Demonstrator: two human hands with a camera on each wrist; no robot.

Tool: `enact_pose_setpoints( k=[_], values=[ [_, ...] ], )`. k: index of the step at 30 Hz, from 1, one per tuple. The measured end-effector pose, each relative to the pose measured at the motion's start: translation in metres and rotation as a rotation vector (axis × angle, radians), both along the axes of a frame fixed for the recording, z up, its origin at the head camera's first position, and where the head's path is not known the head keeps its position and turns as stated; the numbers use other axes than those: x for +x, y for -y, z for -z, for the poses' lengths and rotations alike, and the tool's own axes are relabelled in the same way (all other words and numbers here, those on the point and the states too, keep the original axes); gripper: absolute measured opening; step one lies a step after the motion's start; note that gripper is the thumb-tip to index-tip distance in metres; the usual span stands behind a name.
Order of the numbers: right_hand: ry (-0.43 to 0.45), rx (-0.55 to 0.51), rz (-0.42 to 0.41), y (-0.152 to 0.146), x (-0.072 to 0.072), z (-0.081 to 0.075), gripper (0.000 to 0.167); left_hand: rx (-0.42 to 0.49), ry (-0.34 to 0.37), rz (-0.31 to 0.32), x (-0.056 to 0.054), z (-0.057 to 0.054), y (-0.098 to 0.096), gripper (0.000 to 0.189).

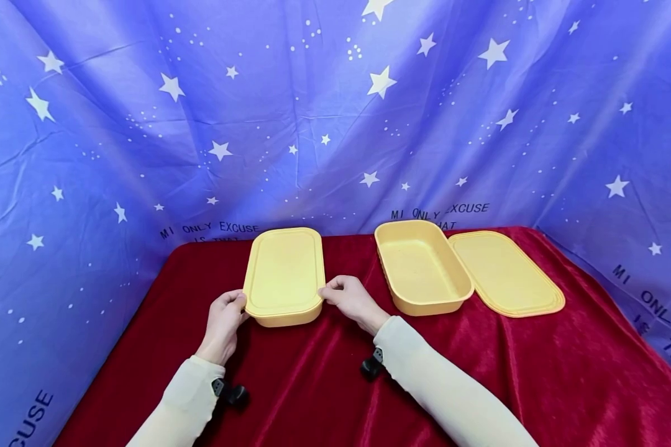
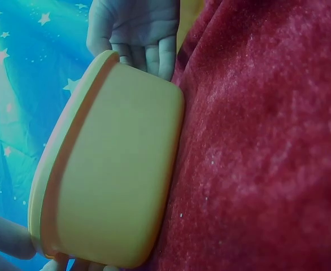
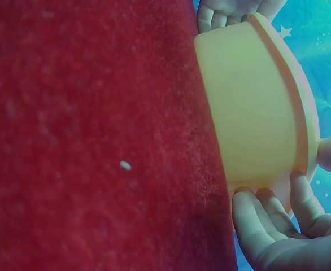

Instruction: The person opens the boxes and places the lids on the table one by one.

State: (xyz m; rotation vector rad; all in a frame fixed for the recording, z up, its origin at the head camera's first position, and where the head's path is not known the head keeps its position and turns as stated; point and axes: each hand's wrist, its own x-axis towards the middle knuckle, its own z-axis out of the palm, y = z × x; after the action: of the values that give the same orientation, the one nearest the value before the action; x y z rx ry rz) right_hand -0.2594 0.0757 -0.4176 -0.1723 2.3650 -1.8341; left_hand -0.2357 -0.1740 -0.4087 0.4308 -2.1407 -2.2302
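A yellow lidded food container (image 1: 285, 270) lies on the red cloth, left of the middle in the head view. My left hand (image 1: 223, 323) grips its near left side, the thumb at the lid's rim. On the opposite side my right hand (image 1: 355, 304) pinches the edge between thumb and fingers. In the right wrist view, the right thumb lies against the lid rim and the other fingers (image 3: 247, 209) curl under it against the wall. The lid (image 2: 69, 130) sits along the container's top in the left wrist view, where the left fingers are partly cut off.
To the right stands an open yellow container (image 1: 419, 264) with nothing inside. A loose yellow lid (image 1: 509, 273) lies flat beside it, close against its right side. Red velvet cloth (image 1: 313, 385) covers the table, and a blue starry curtain (image 1: 291, 124) hangs behind.
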Motion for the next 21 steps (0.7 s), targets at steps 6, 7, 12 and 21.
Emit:
enact_pose_setpoints(
  k=[6,7,12,21],
  values=[
    [0.006,-0.002,0.008,-0.002,0.000,0.001,0.017,-0.003,-0.005,-0.003,0.000,0.001,-0.003,0.032],
    [0.005,-0.003,0.011,-0.003,0.000,0.001,0.017,-0.002,-0.006,-0.002,0.000,0.001,-0.004,0.032],
    [-0.007,-0.007,0.024,-0.005,0.000,0.000,0.015,-0.002,-0.001,0.006,-0.001,0.001,-0.006,0.033],
    [-0.003,-0.012,0.052,-0.010,-0.001,-0.001,0.015,0.000,-0.002,0.010,-0.005,0.003,-0.011,0.033]
  ],
)
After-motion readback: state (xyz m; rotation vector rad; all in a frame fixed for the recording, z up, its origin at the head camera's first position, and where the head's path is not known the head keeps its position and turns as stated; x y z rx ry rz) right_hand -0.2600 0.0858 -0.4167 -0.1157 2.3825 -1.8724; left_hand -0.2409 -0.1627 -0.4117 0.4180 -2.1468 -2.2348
